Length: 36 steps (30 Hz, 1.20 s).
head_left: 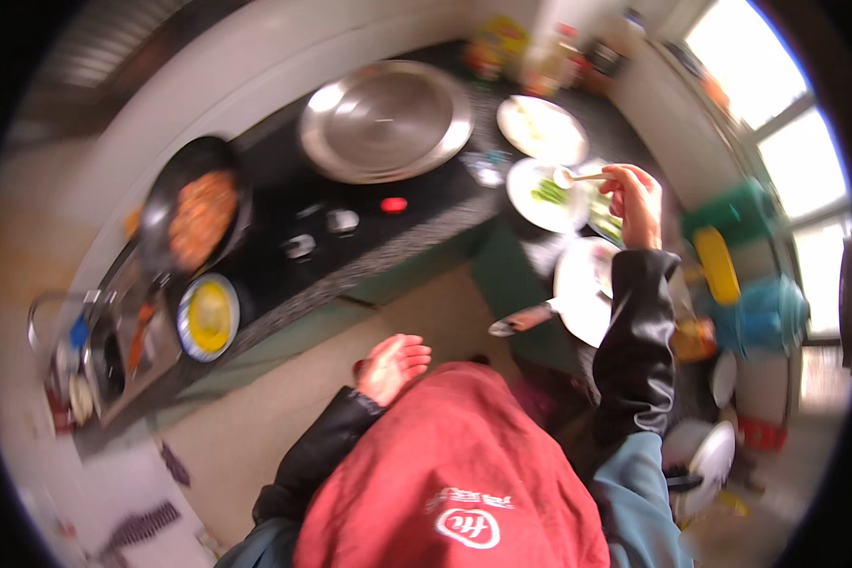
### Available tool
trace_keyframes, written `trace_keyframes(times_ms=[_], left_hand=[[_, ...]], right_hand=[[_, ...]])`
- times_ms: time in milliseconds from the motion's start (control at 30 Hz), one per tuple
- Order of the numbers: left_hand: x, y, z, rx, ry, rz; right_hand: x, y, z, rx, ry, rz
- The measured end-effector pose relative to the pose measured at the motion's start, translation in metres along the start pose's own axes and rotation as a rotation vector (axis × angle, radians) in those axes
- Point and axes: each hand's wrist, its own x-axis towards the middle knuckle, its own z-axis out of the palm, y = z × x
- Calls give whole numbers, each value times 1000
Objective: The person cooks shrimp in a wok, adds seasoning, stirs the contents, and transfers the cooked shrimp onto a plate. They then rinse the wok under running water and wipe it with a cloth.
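Note:
My right hand (632, 202) grips the handle of a small pale spoon (564, 177), whose bowl is over the edge of a white plate (522, 202) with chopped green vegetable (550, 192). Another dish of pale green food lies partly behind the spoon and hand. Below my right hand is a larger white plate (579, 302), partly hidden by my sleeve. A knife-like tool's handle (523, 320) juts over the counter edge beside it. My left hand (393, 368) hangs in front of the red apron (454, 454), fingers slightly spread, holding nothing.
A large round metal lid or pan (387, 121) covers part of the black hob. To the left stand a black pan of reddish food (202, 220) and a bowl of yellow liquid (209, 317), near the sink. Bottles (550, 60) crowd the far corner; a blue container (763, 316) stands right.

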Motion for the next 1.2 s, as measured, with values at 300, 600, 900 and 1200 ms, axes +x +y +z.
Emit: trace_keyframes(times_ms=[300, 600, 900, 1200], left_hand=[[-102, 46, -116, -183, 126, 256], [-176, 76, -184, -279, 294, 346], [-196, 86, -221, -326, 337, 358], [-163, 101, -200, -215, 202, 265]], right_hand=[[-28, -54, 351, 136, -515, 20], [-72, -21, 577, 81, -666, 0], [-75, -9, 618, 11, -576, -172], [-62, -21, 511, 128, -512, -231]])
